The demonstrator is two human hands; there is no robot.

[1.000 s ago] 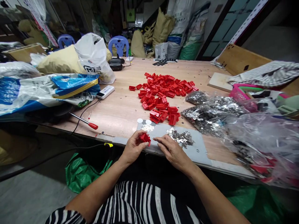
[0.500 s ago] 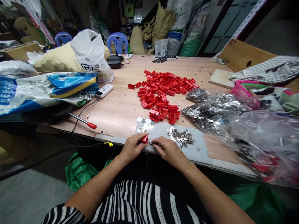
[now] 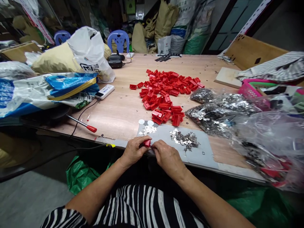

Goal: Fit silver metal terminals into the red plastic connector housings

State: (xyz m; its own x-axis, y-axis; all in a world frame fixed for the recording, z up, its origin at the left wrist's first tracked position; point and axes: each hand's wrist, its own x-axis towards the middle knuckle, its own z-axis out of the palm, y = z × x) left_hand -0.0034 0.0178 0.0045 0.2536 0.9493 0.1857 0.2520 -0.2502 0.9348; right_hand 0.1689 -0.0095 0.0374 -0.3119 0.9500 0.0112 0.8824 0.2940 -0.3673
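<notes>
Holding a tight two-handed grip on a small red plastic part (image 3: 147,143), left hand (image 3: 135,151) and right hand (image 3: 168,155) pressing around it, just over the edge of a flat grey sheet (image 3: 201,156) lying on the light wooden table (image 3: 118,110), near a heap of small silver metal clips (image 3: 184,139), below a scattered pile of red plastic parts (image 3: 163,88).

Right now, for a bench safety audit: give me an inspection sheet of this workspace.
Surface: wooden table, grey sheet at its near edge.
Job's things: loose red plastic parts on the table; silver metal pieces on the sheet.
Hands: left hand and right hand together hold a small red plastic part.
Clutter: plastic bags of metal pieces, blue-printed sack, pink basket.
Cables: black cable near a red-handled tool.
Surroundings: stacked sacks, blue plastic chair.
</notes>
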